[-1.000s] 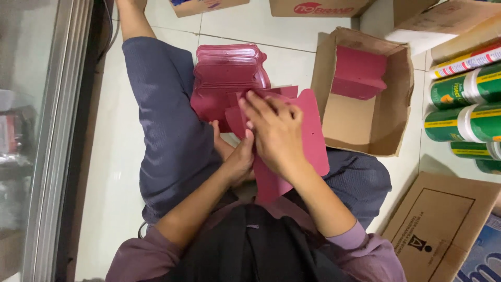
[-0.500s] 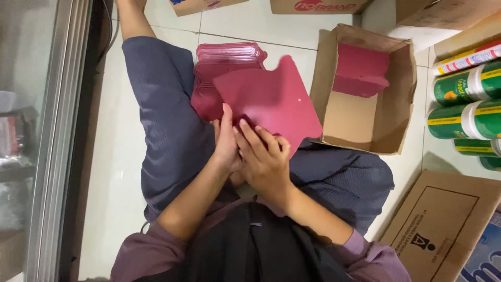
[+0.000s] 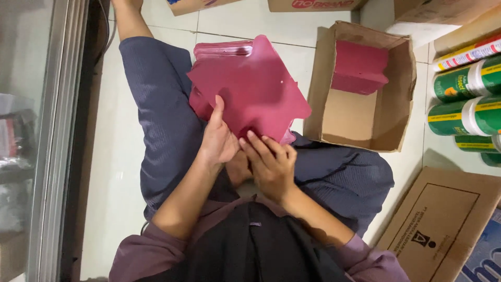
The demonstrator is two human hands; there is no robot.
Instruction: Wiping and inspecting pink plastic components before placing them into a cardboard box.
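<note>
I sit on the floor with a flat maroon cardboard cut-out held up over my lap. My left hand grips its lower left edge, thumb on top. My right hand pinches its lower edge from beneath, fingers curled. Behind the cut-out lies a stack of the same maroon sheets on the tiles between my legs. To the right stands an open brown cardboard box with a folded maroon piece inside, leaning at its far wall.
Green and white spray cans lie stacked at the right edge. A flat brown carton rests at the lower right. More cartons line the top. A metal-framed glass door runs along the left.
The maroon cut-out has been unfolded and lifted away from my body, now spread flat. Both hands slid down to its lower edge.
</note>
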